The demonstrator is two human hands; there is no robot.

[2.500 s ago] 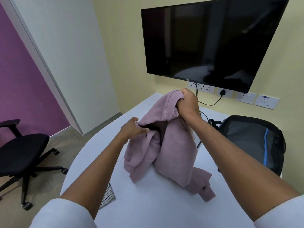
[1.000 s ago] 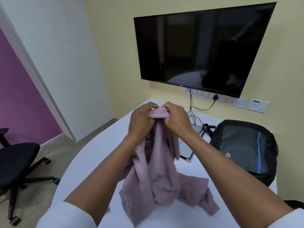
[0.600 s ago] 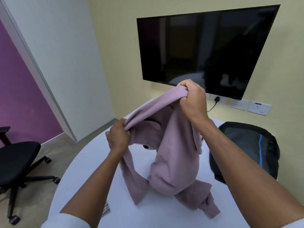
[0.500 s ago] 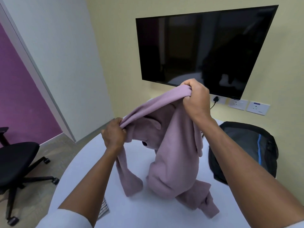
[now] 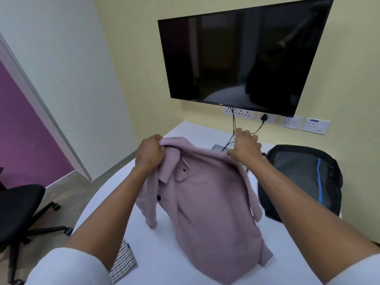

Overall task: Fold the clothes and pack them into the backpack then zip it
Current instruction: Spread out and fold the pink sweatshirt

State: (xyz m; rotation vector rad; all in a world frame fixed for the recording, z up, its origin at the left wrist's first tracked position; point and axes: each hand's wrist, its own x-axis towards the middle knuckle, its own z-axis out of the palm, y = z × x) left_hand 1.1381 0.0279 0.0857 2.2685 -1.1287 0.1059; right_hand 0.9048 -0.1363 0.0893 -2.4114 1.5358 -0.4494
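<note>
Person, head-camera view. Both forearms bare from above the elbow down to the hands. Left sleeve (image 5: 67,268): short, white or very pale, plain fabric, rolled-looking rounded hem, no print visible. Right sleeve (image 5: 355,270): same pale plain fabric, short, edge only partly in frame. No watch, rings or bands visible on left hand (image 5: 149,153) or right hand (image 5: 244,148).

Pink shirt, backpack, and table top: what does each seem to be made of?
Pink shirt: soft, matte woven or brushed fabric, probably cotton; it drapes and creases in both hands, with dark buttons. Backpack: looks like synthetic cloth, grey panel with black trim and a blue stripe. Table: smooth white top, likely laminate; it cannot be told for sure.
</note>
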